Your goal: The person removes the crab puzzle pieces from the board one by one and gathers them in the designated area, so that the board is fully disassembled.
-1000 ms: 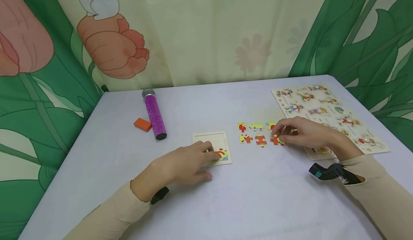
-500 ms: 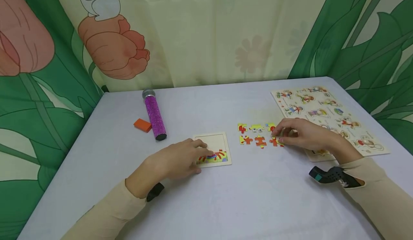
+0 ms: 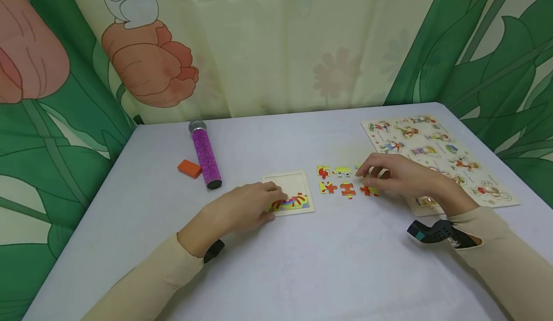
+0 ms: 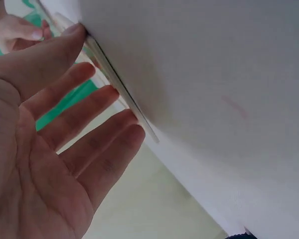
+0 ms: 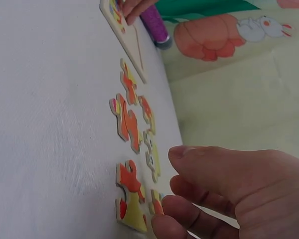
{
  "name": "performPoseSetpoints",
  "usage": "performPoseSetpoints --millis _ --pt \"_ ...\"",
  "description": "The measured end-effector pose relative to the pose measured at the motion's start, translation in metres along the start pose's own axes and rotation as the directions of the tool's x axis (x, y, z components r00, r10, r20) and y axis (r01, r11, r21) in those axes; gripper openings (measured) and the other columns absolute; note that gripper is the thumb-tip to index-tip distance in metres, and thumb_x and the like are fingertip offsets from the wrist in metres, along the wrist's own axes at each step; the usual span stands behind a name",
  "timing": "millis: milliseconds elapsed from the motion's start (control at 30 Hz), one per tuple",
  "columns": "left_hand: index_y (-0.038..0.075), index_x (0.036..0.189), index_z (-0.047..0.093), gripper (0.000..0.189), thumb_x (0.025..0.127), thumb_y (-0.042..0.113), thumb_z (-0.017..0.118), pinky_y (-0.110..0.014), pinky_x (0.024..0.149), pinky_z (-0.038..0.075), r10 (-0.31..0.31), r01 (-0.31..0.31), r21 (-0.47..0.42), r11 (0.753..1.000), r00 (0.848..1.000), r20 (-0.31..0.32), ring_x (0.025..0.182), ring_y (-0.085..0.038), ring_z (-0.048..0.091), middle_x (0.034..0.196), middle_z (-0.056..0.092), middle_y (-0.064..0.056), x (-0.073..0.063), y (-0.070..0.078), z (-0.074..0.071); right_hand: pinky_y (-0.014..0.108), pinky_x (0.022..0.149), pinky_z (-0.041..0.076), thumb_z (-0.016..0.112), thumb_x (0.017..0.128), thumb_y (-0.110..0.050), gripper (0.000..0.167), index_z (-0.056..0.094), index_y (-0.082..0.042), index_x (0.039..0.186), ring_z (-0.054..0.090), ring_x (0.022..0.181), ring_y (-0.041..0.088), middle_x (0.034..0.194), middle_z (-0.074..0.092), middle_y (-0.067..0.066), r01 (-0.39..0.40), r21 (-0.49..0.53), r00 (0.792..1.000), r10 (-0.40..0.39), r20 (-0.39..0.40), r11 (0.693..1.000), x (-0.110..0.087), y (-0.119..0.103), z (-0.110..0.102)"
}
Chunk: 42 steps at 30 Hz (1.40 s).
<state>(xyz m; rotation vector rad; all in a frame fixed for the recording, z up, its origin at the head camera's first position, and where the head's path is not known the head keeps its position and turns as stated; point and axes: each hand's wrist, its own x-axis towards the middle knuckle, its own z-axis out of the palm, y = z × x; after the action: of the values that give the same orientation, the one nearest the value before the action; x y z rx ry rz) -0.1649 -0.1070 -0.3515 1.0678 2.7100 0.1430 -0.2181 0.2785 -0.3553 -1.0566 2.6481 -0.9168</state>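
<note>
In the head view, my left hand (image 3: 237,208) rests on the left side of a small wooden puzzle tray (image 3: 287,179). Its bottom row is filled with joined yellow and red pieces (image 3: 298,201). The left wrist view has the thumb and lightly bent fingers touching the tray's edge (image 4: 122,89). To the right, my right hand (image 3: 402,177) hovers over loose jigsaw pieces (image 3: 347,189) laid in two rows. Its thumb and fingers are loosely bent and apart, with nothing seen between them. A red-and-yellow corner piece (image 5: 132,196) lies beneath, and the hand partly hides another piece (image 5: 157,201).
A purple glittery microphone (image 3: 206,155) lies at the back left beside an orange block (image 3: 189,168). At the right, a large picture puzzle board (image 3: 436,153) lies partly under the right forearm. A patterned curtain (image 3: 276,47) hangs behind the white-covered table (image 3: 324,263).
The tray has shifted slightly right and away, turning a little, with my left hand on it. My right hand has moved slightly left and up over the pieces.
</note>
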Motion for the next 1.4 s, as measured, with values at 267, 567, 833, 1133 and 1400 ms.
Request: performPoseSetpoints --millis 267,567,833,1133,1400 --pt "0.017 0.145 0.058 0.046 0.100 0.020 0.067 -0.040 0.105 0.050 0.083 -0.076 0.127 0.989 0.995 -0.053 0.135 -0.025 0.046 0.147 0.052 -0.005 0.004 0.017 0.001 0.029 0.083 0.058 0.073 0.097 -0.014 0.016 0.073 -0.018 0.113 0.064 0.094 0.008 0.111 0.068 -0.007 0.005 -0.007 1.000 -0.005 0.015 1.000 0.019 -0.012 0.007" --pt "0.015 0.155 0.045 0.064 0.101 0.041 0.065 -0.039 0.113 0.044 0.051 -0.062 0.164 0.985 0.996 0.069 0.143 -0.026 0.040 0.158 0.042 -0.007 -0.007 0.051 0.008 0.032 0.084 0.059 0.071 0.098 -0.013 0.017 0.073 -0.015 0.114 0.065 0.092 0.011 0.110 0.068 -0.002 0.067 0.039 0.995 -0.070 0.066 0.997 0.042 -0.021 0.019" --pt "0.019 0.160 0.037 0.073 0.100 0.053 0.060 -0.037 0.112 0.046 -0.019 0.009 0.107 0.994 0.995 0.095 0.145 -0.025 0.037 0.162 0.035 -0.005 -0.014 0.059 0.013 0.033 0.084 0.060 0.070 0.098 -0.012 0.018 0.073 -0.013 0.116 0.065 0.091 0.011 0.113 0.069 0.000 0.094 0.014 0.992 -0.095 0.087 0.995 0.058 -0.032 0.025" --pt "0.020 0.162 0.034 0.078 0.099 0.062 0.053 -0.037 0.116 0.041 -0.059 0.045 0.133 0.990 0.993 0.100 0.149 -0.029 0.030 0.166 0.027 -0.012 -0.015 0.068 0.016 0.033 0.085 0.059 0.071 0.098 -0.014 0.018 0.073 -0.015 0.116 0.064 0.092 0.012 0.110 0.067 -0.005 0.129 0.004 0.984 -0.129 0.124 0.992 0.080 -0.045 0.036" --pt "0.025 0.162 0.035 0.076 0.099 0.064 0.052 -0.041 0.106 0.051 -0.089 0.075 0.152 0.985 0.992 0.085 0.147 -0.034 0.036 0.167 0.029 -0.011 -0.021 0.071 0.016 0.032 0.084 0.058 0.069 0.100 -0.018 0.020 0.072 -0.014 0.119 0.063 0.094 0.011 0.117 0.067 -0.001 0.170 -0.024 0.968 -0.163 0.189 0.985 0.102 -0.059 0.039"
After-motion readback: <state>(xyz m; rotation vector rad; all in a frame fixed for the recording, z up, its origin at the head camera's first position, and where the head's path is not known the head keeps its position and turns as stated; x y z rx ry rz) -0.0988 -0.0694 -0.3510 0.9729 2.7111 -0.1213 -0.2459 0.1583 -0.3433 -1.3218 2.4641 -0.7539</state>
